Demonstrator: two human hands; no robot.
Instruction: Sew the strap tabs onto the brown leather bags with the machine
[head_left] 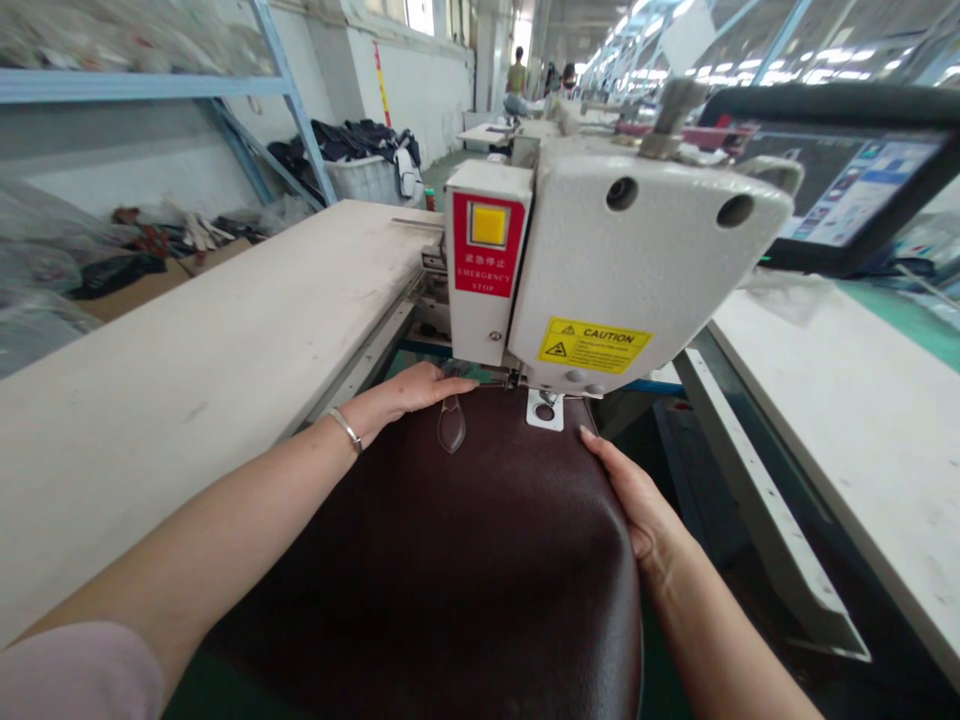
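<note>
A dark brown leather bag [480, 540] hangs below the head of a sewing machine [630, 260], its upper edge under the needle area. My left hand [424, 388] grips that edge at the left, thumb along it, beside a pointed leather tab [451, 426]. My right hand [634, 490] holds the bag's right side, thumb on the front face and the other fingers hidden behind. Between the hands, a white metal plate [545, 410] with a round hole lies against the leather under the machine head.
Pale tabletops flank the machine, one left [210, 320] and one right [847, 420]. A metal rail [772, 500] runs along the right opening. A yellow emergency stop button [489, 224] is on the machine's front. A screen [855, 185] stands at right; people are far behind.
</note>
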